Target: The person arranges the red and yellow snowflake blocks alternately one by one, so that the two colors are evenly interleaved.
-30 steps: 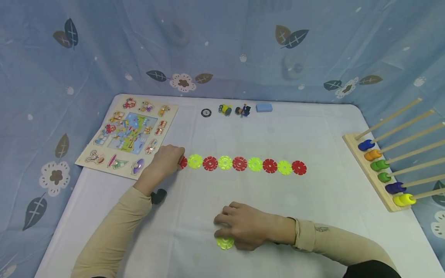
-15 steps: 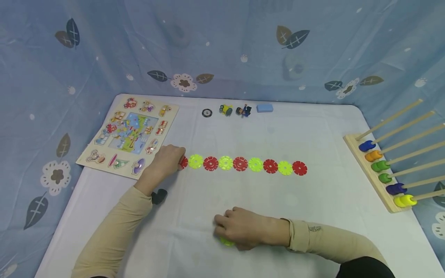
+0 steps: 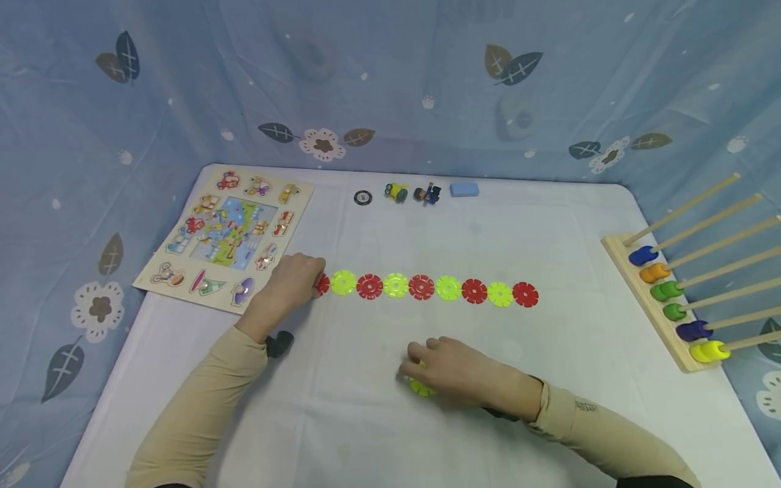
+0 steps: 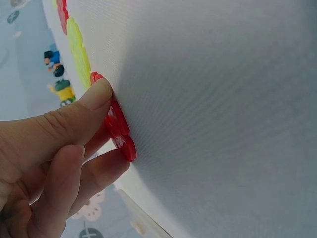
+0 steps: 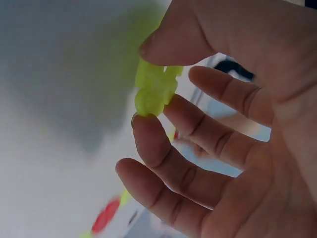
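My left hand [image 3: 289,281] pinches a red notched disc [image 4: 119,124] at the left end of a row, thumb on one face and fingers behind. From there, red and yellow-green discs [image 3: 395,286] alternate in a line to a red disc [image 3: 525,294] at the right end. Nearer the front, my right hand [image 3: 454,369] holds a separate yellow-green disc [image 5: 153,89] between thumb and fingertips. In the right wrist view the other fingers spread loosely apart. The palm partly covers this disc in the head view.
A wooden picture puzzle board [image 3: 152,281] lies left, beside my left hand. Along the back are a small black wheel [image 3: 363,198], a yellow-green toy [image 3: 396,192], a toy figure [image 3: 428,194] and a blue block [image 3: 464,190]. A wooden peg rack [image 3: 655,298] with coloured beads stands right.
My right hand has moved right and away from the front edge, toward the row, bringing the yellow-green disc with it. My left hand stays on the red disc at the row's left end.
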`<act>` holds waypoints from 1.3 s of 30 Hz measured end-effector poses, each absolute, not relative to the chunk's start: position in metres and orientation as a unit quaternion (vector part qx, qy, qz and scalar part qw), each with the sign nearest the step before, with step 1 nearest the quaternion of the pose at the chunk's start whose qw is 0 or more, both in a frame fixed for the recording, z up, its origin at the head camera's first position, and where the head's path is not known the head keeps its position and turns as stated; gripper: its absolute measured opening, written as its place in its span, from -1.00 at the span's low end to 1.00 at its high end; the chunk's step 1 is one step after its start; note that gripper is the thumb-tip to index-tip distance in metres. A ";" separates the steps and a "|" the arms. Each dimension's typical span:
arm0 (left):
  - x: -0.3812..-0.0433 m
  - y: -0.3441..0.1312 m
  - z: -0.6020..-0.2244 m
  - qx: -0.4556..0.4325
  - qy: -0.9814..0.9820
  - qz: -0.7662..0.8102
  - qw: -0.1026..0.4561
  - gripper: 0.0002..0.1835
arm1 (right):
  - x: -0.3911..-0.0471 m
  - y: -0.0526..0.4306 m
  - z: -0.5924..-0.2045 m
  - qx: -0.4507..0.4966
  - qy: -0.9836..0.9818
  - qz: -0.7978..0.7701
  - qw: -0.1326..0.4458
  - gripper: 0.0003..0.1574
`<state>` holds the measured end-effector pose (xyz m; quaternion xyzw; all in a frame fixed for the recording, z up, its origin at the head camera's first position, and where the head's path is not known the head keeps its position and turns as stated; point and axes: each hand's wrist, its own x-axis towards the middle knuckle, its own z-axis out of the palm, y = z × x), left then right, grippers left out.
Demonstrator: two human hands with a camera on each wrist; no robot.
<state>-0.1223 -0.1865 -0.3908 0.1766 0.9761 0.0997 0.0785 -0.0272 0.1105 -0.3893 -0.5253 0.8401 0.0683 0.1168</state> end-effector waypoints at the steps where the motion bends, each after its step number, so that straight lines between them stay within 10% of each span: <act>1: -0.122 -0.186 -0.391 0.176 0.976 0.101 0.079 -0.72 | -0.030 0.116 -0.389 -0.517 0.847 0.056 0.110 -0.35; 23: -0.123 -0.187 -0.389 0.171 0.977 0.093 0.090 -0.71 | -0.103 0.294 -0.379 -0.165 0.975 -0.039 0.140 -0.31; 39: -0.123 -0.188 -0.390 0.171 0.976 0.101 0.090 -0.67 | -0.121 0.312 -0.395 -0.107 0.975 -0.055 0.186 -0.35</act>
